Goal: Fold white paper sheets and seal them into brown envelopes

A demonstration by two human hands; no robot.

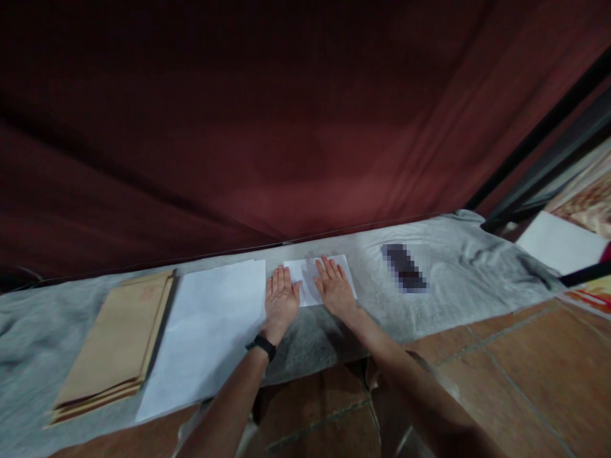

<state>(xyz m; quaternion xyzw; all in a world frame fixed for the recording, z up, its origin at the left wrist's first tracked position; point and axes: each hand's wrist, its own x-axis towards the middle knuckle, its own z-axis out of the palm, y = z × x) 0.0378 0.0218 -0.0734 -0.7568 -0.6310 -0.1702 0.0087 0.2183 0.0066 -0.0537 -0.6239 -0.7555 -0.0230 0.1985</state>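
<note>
Brown envelope stack (112, 343) laid at left on grey-cloth counter (458, 280); white sheet stack (210, 331) beside it. Left hand (280, 304) pressed flat, fingers spread, on left edge of small folded paper (310, 275). Right hand (334, 287) flat on paper's right half. Crease judged being pressed; firm even pressure called for next.

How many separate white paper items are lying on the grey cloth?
2. A large white sheet lies beside the brown envelope stack; a small folded paper lies flat under the left hand and right hand. More sheets may be stacked unseen.
</note>
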